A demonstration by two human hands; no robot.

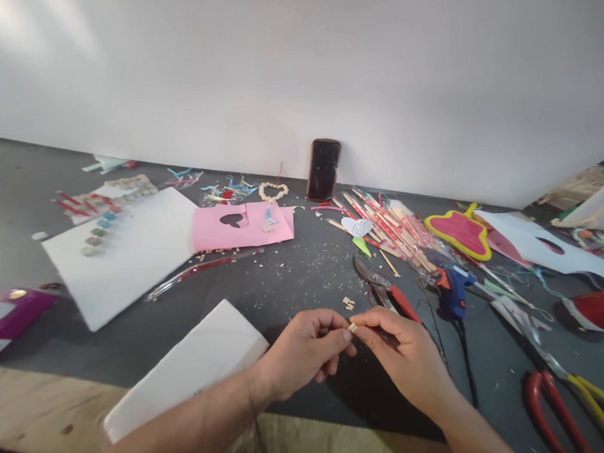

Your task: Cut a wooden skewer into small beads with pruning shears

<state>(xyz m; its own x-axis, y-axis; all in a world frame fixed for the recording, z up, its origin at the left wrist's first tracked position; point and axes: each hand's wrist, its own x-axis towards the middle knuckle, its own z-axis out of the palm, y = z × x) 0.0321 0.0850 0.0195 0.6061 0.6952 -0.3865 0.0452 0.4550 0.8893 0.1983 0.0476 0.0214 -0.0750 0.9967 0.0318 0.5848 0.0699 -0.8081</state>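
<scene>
Near the front of the dark table, my left hand (307, 350) and my right hand (405, 352) meet at the fingertips. Between them they pinch a small pale wooden piece (353, 328). Both thumbs and forefingers are closed on it. Just beyond the fingers lies a little group of similar cut pieces (348, 303). Pliers (379, 283) with red handles rest to the right of these, partly behind my right hand. A white foam block (193, 371) lies beside my left forearm.
A phone (324, 169) leans against the white wall. Wooden sticks (382, 223), a blue glue gun (455, 290) and red-handled scissors (544, 403) are at right. Pink paper (207, 228) and a white sheet (128, 261) lie at left. Small chips are scattered mid-table.
</scene>
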